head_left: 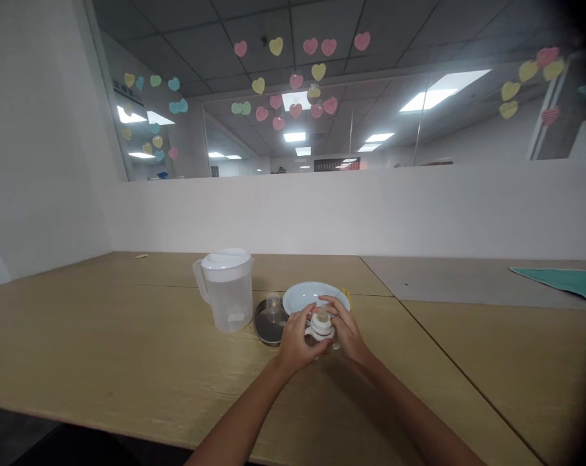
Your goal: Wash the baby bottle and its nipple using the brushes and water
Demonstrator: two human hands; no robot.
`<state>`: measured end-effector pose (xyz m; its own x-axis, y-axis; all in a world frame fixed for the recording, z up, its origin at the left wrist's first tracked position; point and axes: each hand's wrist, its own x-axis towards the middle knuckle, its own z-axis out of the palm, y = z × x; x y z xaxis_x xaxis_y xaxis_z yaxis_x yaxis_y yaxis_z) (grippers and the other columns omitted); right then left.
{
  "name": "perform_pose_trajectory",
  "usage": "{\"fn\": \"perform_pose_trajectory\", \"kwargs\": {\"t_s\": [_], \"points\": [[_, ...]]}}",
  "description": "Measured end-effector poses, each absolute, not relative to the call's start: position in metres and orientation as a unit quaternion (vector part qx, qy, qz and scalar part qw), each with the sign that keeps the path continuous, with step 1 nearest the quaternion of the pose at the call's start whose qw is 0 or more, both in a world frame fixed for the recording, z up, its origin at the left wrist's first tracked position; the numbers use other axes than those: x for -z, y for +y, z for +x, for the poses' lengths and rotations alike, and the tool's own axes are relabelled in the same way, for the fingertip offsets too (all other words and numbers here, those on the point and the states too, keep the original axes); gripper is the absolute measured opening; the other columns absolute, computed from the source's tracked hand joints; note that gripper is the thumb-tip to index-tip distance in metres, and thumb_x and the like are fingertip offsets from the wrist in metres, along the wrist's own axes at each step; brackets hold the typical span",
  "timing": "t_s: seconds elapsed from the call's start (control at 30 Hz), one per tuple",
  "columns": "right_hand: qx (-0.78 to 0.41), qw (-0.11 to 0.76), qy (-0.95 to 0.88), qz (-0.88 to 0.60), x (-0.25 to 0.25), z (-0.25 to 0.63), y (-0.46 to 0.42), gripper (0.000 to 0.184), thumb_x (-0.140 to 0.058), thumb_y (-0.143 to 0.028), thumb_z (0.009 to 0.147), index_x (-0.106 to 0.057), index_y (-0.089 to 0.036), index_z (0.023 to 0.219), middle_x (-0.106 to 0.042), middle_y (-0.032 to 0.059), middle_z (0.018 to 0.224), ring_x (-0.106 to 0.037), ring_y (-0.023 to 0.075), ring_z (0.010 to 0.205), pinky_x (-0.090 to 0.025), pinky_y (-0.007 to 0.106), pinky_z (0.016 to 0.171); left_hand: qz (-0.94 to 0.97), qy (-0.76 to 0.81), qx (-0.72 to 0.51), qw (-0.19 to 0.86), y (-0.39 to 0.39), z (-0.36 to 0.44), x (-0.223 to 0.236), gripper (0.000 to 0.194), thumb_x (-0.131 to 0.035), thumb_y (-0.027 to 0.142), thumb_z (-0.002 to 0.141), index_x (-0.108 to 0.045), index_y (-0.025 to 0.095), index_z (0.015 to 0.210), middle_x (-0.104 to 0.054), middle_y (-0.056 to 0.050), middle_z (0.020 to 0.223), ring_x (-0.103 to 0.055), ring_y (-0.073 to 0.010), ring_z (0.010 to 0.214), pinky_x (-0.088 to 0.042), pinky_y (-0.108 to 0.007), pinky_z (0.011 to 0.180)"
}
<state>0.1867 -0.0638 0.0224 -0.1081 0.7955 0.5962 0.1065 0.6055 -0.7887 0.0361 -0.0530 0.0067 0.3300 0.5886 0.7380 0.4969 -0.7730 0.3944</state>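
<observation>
Between my two hands is a baby bottle (pixel 321 323) with a white collar, a clear nipple on top and white side handles. My left hand (pixel 297 338) wraps round its left side, thumb low in front. From the right, my right hand (pixel 347 329) closes on the collar, its fingers curled over near the nipple. The bottle's lower body is mostly hidden by the hands. Just beyond lies a pale blue-white plate (pixel 297 296). To the left, a clear dome cap (pixel 273 304) stands in a round metal dish (pixel 264 333).
A lidded clear plastic pitcher (pixel 229 298) holding clear liquid stands left of the dish. Something yellow (pixel 346 294) shows at the plate's right edge. A green cloth (pixel 562 283) lies far right. A low white wall (pixel 273 213) with glass above closes off the table's (pixel 128 343) back.
</observation>
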Motion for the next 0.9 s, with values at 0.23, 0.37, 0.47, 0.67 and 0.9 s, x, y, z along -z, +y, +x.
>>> {"fn": "perform_pose_trajectory", "kwargs": {"t_s": [0.23, 0.37, 0.47, 0.67, 0.9], "points": [[-0.299, 0.579, -0.695, -0.305, -0.031, 0.186, -0.063, 0.029, -0.037, -0.025, 0.081, -0.05, -0.021, 0.106, -0.063, 0.006, 0.1, -0.06, 0.0189, 0.094, -0.047, 0.033, 0.084, 0.811, 0.342, -0.471, 0.065, -0.051, 0.035, -0.005, 0.076, -0.068, 0.035, 0.065, -0.035, 0.019, 0.132, -0.059, -0.009, 0.114, -0.057, -0.0227, 0.099, -0.045, -0.039, 0.088], [-0.29, 0.602, -0.672, -0.319, -0.025, 0.186, -0.057, 0.025, -0.039, -0.028, 0.081, -0.044, -0.022, 0.105, -0.06, 0.0043, 0.091, -0.061, 0.0162, 0.078, -0.049, 0.03, 0.073, 0.81, 0.346, -0.466, 0.077, -0.051, 0.035, -0.005, 0.08, -0.069, 0.037, 0.065, -0.031, 0.02, 0.134, -0.061, -0.009, 0.109, -0.056, -0.0234, 0.1, -0.044, -0.041, 0.089], [-0.251, 0.629, -0.656, -0.334, -0.02, 0.187, -0.056, 0.019, -0.043, -0.025, 0.078, -0.043, -0.022, 0.097, -0.059, 0.0018, 0.079, -0.06, 0.0167, 0.076, -0.048, 0.031, 0.073, 0.81, 0.348, -0.466, 0.075, -0.05, 0.035, -0.004, 0.079, -0.068, 0.037, 0.066, -0.031, 0.019, 0.134, -0.062, -0.008, 0.104, -0.055, -0.0237, 0.1, -0.042, -0.042, 0.091], [-0.047, 0.644, -0.656, -0.391, -0.018, 0.191, -0.068, 0.009, -0.045, -0.024, 0.078, -0.048, -0.023, 0.085, -0.06, 0.0027, 0.074, -0.058, 0.0205, 0.078, -0.043, 0.041, 0.085, 0.804, 0.351, -0.476, 0.06, -0.049, 0.036, -0.004, 0.075, -0.069, 0.041, 0.065, -0.036, 0.019, 0.129, -0.062, -0.007, 0.097, -0.056, -0.0235, 0.096, -0.043, -0.041, 0.088], [0.174, 0.515, -0.781, -0.306, -0.01, 0.193, -0.08, 0.013, -0.049, -0.019, 0.071, -0.058, -0.026, 0.076, -0.063, 0.0025, 0.069, -0.057, 0.0179, 0.062, -0.044, 0.049, 0.086, 0.804, 0.337, -0.487, 0.051, -0.047, 0.037, 0.0, 0.061, -0.066, 0.03, 0.063, -0.042, 0.017, 0.118, -0.062, -0.007, 0.097, -0.055, -0.0228, 0.094, -0.043, -0.039, 0.085]]}}
